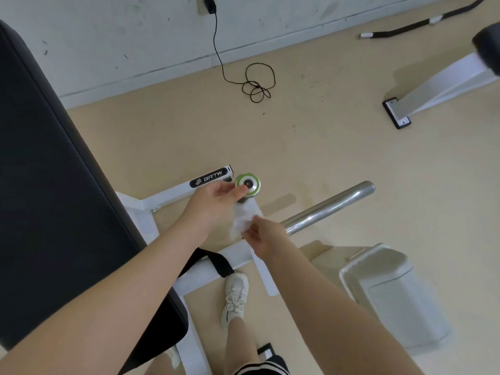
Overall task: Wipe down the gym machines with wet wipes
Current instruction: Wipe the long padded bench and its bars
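- The wet wipe [241,222] was held between both hands, in front of the body and above the machine's white frame [173,192].
- Its lower end was pinched by the right hand [263,238], fingers curled round the crumpled edge.
- Its upper end was held by the left hand [216,204], whose fingertips [239,190] lay against, or just in front of, the green-ringed knob [247,183]; contact with the knob could not be told.
- The wipe's long axis was seen to run from the right hand up and slightly left toward the knob, bunched rather than spread flat.
- The knob was judged the nearest unwiped part: it lay directly beyond the left hand, so the left hand was the nearer of the two.
- The chrome bar [328,208] was found just beside the right hand, its long axis running outward and up to the right, away from the frame.
- The black pad [54,185] was set well to the left of both hands.
- A white bin [392,290] stood on the floor, lower right, apart from the machine.
- It was judged that the wipe needed opening out before either surface could be wiped.
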Available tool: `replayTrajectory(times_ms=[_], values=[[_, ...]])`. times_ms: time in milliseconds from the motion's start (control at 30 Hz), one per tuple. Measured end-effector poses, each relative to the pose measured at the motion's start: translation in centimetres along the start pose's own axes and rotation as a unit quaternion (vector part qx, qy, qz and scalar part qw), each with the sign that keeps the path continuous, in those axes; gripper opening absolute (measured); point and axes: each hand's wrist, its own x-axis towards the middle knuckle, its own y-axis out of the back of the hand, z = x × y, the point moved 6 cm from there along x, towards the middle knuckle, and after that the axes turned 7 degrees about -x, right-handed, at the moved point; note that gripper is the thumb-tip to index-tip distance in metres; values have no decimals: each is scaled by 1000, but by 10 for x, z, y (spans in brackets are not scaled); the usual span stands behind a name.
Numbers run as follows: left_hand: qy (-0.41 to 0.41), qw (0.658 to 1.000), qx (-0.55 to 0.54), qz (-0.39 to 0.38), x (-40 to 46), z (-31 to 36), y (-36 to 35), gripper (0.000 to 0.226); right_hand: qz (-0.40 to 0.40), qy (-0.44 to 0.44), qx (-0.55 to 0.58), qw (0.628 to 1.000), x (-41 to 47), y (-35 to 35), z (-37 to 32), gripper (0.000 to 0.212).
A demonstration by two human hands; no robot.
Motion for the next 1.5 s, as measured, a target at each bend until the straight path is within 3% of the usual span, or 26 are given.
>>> replayTrajectory(times_ms=[100, 200, 333, 433, 500, 600, 867, 967, 1033, 1100, 1200, 1367, 1500], values=[[2, 1000, -13, -24, -3, -2, 4, 9, -47, 8, 62, 997, -3, -33, -18, 19], [11, 1000, -3, -17, -7, -13, 22, 17, -33, 14, 46, 998, -11, -32, -32, 18], [54, 998, -17, 6, -17, -32, 54, 29, -18, 182, -37, 982, -43, -12, -36, 15], [64, 998, -23, -1, -20, -36, 67, 19, 30, 350, -207, 913, -57, 5, -72, 27], [63, 998, -29, 11, -17, -38, 71, 17, 69, 391, -307, 865, -49, 5, -107, 27], [63, 997, -37, 24, -11, -38, 66, 18, 34, 407, -408, 816, -37, -25, -135, 24], [79, 994, -68, 38, -11, -38, 52, 20, -194, 229, -463, 834, -28, -67, -121, 25], [74, 995, -61, 30, -18, -29, 52, 20, -237, 247, -406, 847, -62, -64, -129, 12], [60, 997, -52, 18, -26, -18, 50, 20, -254, 293, -298, 872, -96, -61, -138, 15], [35, 999, -38, -8, -39, -4, 44, 19, -230, 356, -265, 866, -132, -52, -137, 24], [-10, 997, -24, -67, -71, 17, 32, 16, -170, 401, -327, 839, -167, -34, -96, 23], [-33, 983, 9, -182, -136, 8, 24, 23, -98, 405, -238, 877, -203, 2, -2, 17], [3, 971, 13, -238, -173, -27, 30, 20, -3, 458, -146, 877, -230, 29, 40, 25]])
